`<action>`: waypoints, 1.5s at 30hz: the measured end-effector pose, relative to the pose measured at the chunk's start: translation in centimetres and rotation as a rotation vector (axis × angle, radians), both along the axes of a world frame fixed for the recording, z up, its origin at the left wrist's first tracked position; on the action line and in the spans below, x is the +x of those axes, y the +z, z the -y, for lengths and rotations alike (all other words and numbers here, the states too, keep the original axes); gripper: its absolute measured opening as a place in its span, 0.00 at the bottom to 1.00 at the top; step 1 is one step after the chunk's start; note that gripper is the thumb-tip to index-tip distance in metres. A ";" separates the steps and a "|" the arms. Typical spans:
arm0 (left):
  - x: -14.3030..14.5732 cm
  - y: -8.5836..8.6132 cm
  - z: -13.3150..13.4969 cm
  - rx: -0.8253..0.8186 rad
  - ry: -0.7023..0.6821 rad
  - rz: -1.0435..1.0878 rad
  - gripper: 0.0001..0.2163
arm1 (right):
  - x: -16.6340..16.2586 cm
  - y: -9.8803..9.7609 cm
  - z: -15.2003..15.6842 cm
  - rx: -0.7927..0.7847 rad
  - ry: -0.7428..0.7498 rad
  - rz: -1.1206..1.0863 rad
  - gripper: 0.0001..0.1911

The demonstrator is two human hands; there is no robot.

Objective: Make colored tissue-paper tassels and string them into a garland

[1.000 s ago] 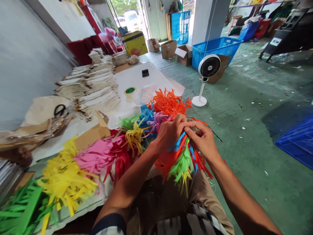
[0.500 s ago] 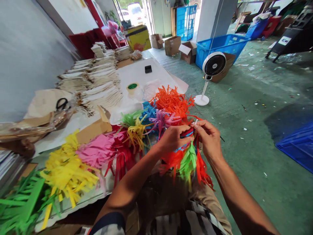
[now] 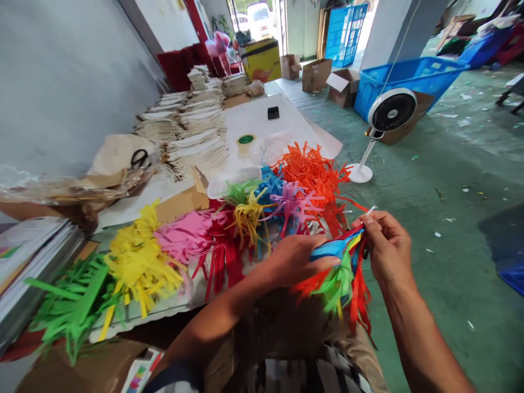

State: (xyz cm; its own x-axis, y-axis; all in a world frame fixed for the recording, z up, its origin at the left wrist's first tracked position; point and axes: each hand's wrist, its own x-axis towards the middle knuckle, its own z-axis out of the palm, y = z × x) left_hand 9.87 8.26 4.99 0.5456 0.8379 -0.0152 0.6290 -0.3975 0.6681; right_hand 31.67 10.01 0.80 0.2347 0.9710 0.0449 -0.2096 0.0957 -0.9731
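A multicoloured tassel of crepe-paper strips (image 3: pixel 338 284), with blue, yellow, green and red in it, hangs between my hands above my lap. My left hand (image 3: pixel 297 259) is closed around its strips, thumb toward me. At the gathered upper end, my right hand (image 3: pixel 388 243) pinches the tassel between thumb and fingers, and a thin white tie (image 3: pixel 370 210) sticks up there. Just beyond, on the table, lie fringed paper heaps: orange-red (image 3: pixel 313 172), lilac (image 3: pixel 292 199), blue (image 3: pixel 271 183) and small yellow (image 3: pixel 249 214). Pink fringe (image 3: pixel 186 234) and dark red strips (image 3: pixel 223 262) lie left of my hands.
Large yellow fringe (image 3: pixel 139 265) and green fringe (image 3: pixel 77 303) lie at the table's left. Farther back are paper stacks (image 3: pixel 200 123), scissors (image 3: pixel 139 158), a tape roll (image 3: pixel 246 142) and a black phone-like object (image 3: pixel 273 113). A white fan (image 3: pixel 391 112) stands right.
My view has turned left, so the scene sits farther right. My hands have drawn apart along the tassel, exposing more of its blue and yellow strips between them.
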 end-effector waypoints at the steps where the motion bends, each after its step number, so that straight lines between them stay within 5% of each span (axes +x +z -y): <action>1: -0.9 0.0 0.0 -0.004 -0.006 -0.006 0.18 | 0.1 0.1 0.0 0.004 -0.017 -0.011 0.14; 6: -6.0 -0.4 -1.7 0.073 0.015 -0.211 0.32 | 1.0 0.5 -0.4 0.023 -0.073 -0.032 0.15; 10: -7.8 -1.1 -3.9 0.249 0.105 -0.326 0.12 | 0.8 0.6 -0.6 0.030 -0.022 -0.010 0.15; 15: -6.6 -2.2 -5.8 0.325 -0.013 -0.397 0.08 | -0.5 1.0 -0.7 0.029 -0.018 -0.007 0.15; 21: -6.4 -1.5 -6.9 0.378 -0.067 -0.259 0.07 | -0.9 1.0 -0.6 0.010 0.032 0.024 0.15; 26: -6.5 -0.1 -8.6 0.418 0.099 0.028 0.06 | -2.1 1.2 -0.7 0.053 0.109 0.061 0.15; 33: -2.7 1.5 -9.6 0.036 0.237 0.844 0.15 | -3.9 2.3 -1.5 0.177 0.155 0.102 0.14; 45: 0.8 -0.5 -8.3 -0.170 0.015 0.655 0.14 | -3.9 2.1 -2.5 0.186 0.091 0.228 0.15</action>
State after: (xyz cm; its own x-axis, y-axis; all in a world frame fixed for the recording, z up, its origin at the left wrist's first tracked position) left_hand 10.70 16.57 4.51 0.4759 0.8604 0.1821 0.0776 -0.2474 0.9658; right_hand 27.78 12.46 2.94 0.1109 0.9576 0.2659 -0.0035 0.2679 -0.9634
